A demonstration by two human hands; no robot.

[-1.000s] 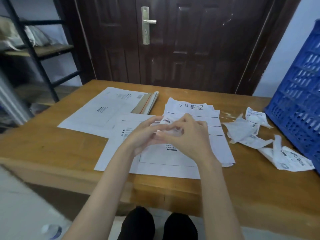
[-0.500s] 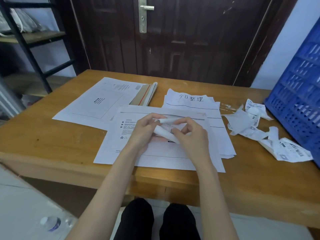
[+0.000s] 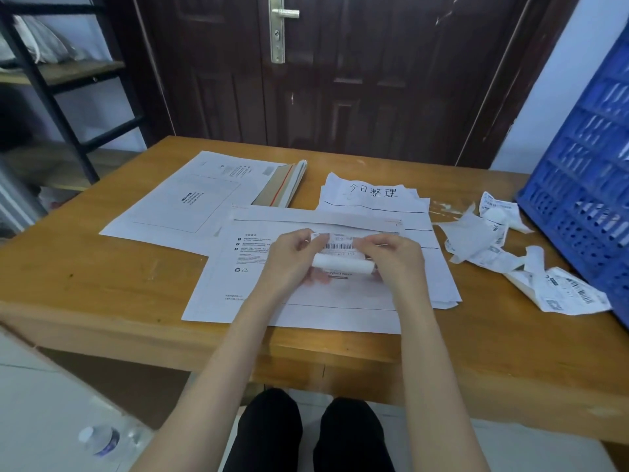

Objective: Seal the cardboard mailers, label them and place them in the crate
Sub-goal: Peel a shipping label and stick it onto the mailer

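A dark door backs the wooden counter (image 3: 102, 301). The front mailer (image 3: 258, 294) lies flat there, flap folded down. Above it, the left hand (image 3: 289, 260) and right hand (image 3: 398, 257) each pinch an end of a barcode label (image 3: 338, 245), its backing curling away, apparently to align it. The blue crate (image 3: 585, 185) waits at right.

Mailer (image 3: 238, 294) at table's (image 3: 102, 287) near edge, mailer stack (image 3: 190, 202) behind-left, crate (image 3: 585, 185) right
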